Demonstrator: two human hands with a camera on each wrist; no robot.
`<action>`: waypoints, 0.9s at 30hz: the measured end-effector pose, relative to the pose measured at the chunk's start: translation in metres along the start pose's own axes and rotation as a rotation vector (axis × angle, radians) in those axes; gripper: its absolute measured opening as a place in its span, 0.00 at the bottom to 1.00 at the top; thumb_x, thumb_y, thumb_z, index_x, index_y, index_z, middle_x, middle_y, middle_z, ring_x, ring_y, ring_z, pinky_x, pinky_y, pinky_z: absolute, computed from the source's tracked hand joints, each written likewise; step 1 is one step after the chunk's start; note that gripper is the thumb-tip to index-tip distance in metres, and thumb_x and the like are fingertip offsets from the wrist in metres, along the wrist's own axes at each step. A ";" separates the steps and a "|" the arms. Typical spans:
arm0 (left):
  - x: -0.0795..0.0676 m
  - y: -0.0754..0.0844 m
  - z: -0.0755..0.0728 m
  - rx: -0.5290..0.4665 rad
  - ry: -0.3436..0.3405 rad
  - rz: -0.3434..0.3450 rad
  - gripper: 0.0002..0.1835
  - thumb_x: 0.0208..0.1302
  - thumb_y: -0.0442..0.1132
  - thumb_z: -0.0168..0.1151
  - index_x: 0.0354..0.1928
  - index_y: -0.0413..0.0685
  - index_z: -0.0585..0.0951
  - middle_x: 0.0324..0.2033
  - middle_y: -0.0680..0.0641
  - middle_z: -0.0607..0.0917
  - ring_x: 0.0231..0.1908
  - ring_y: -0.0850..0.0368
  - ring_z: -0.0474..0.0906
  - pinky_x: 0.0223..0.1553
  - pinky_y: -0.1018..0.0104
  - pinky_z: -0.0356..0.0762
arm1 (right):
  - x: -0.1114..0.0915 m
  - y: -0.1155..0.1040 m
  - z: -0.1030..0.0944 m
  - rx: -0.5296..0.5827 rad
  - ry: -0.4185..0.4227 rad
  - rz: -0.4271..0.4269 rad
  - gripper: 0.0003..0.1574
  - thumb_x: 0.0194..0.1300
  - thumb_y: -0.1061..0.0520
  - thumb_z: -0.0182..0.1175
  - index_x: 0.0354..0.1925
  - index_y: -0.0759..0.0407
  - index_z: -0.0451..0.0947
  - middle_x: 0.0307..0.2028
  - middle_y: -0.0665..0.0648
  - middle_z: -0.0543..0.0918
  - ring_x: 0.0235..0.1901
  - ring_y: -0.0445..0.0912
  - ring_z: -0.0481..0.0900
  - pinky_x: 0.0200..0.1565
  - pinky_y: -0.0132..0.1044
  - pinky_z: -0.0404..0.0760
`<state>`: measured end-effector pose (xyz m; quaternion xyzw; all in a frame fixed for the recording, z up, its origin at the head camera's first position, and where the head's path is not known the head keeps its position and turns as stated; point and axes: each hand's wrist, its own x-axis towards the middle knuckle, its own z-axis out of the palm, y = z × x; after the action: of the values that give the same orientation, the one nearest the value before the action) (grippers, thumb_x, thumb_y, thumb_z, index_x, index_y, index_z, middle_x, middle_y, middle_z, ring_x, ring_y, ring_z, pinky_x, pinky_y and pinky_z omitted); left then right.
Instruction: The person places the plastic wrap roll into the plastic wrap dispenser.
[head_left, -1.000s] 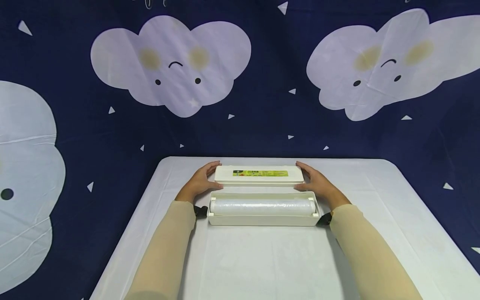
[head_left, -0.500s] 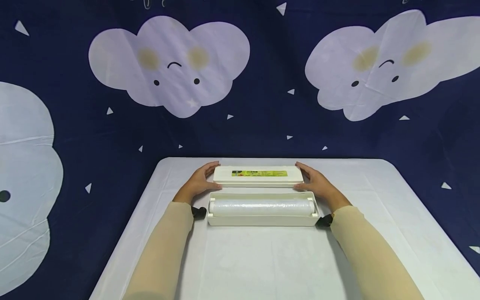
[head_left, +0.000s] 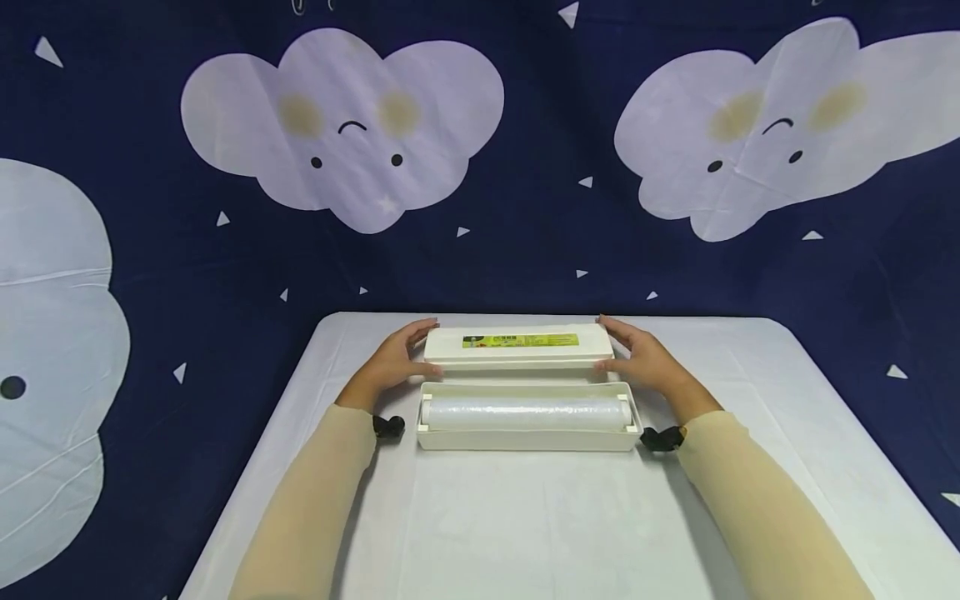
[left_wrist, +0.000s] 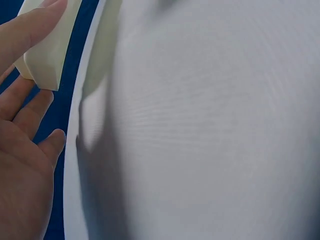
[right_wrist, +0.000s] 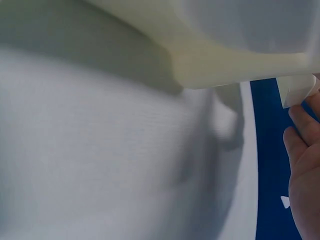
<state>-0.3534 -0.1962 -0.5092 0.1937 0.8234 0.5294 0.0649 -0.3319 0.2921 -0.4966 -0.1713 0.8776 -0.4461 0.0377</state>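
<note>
A long white lid [head_left: 517,354] with a yellow-green label is held level by its two ends, just behind the open box. My left hand [head_left: 392,360] grips the left end, thumb in front and fingers round the back. At the other end my right hand [head_left: 647,360] grips it the same way. Both wrist views show fingertips under the lid's corners, the left end [left_wrist: 47,62] and the right end [right_wrist: 295,91]. Nearer to me stands the white box [head_left: 525,441], untouched, with a roll of cling film [head_left: 525,412] lying lengthwise inside.
A white cloth covers the table [head_left: 540,525], whose far edge runs just behind the lid. Beyond it hangs a dark blue curtain [head_left: 540,275] printed with clouds. Black wrist straps [head_left: 662,439] sit close to the box's ends.
The lid has risen off the table, held in both hands, and looks slightly larger. My wrists have moved a little outward. The box with the roll has stayed in place.
</note>
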 end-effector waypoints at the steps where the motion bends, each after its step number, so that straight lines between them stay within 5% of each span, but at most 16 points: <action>1: 0.000 0.001 -0.001 0.002 0.002 0.006 0.57 0.48 0.31 0.87 0.80 0.44 0.65 0.75 0.47 0.70 0.76 0.48 0.61 0.77 0.49 0.52 | -0.001 -0.001 -0.002 -0.005 0.003 -0.013 0.62 0.60 0.57 0.80 0.82 0.63 0.56 0.79 0.63 0.60 0.79 0.60 0.53 0.76 0.59 0.52; 11: -0.008 0.018 -0.008 0.047 0.006 0.008 0.53 0.52 0.37 0.87 0.79 0.49 0.68 0.75 0.50 0.71 0.76 0.46 0.60 0.76 0.39 0.53 | -0.007 -0.015 -0.011 -0.004 0.027 -0.068 0.62 0.60 0.55 0.81 0.82 0.62 0.57 0.77 0.63 0.64 0.78 0.60 0.55 0.76 0.59 0.53; 27: -0.019 0.033 -0.012 0.088 0.003 0.043 0.51 0.53 0.42 0.86 0.79 0.53 0.69 0.75 0.53 0.71 0.77 0.46 0.59 0.75 0.38 0.53 | -0.017 -0.025 -0.014 0.033 0.060 -0.095 0.61 0.57 0.60 0.81 0.80 0.67 0.59 0.76 0.65 0.66 0.77 0.60 0.57 0.75 0.55 0.55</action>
<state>-0.3318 -0.2021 -0.4763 0.2133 0.8416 0.4944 0.0436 -0.3124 0.2949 -0.4704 -0.1987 0.8618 -0.4667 -0.0072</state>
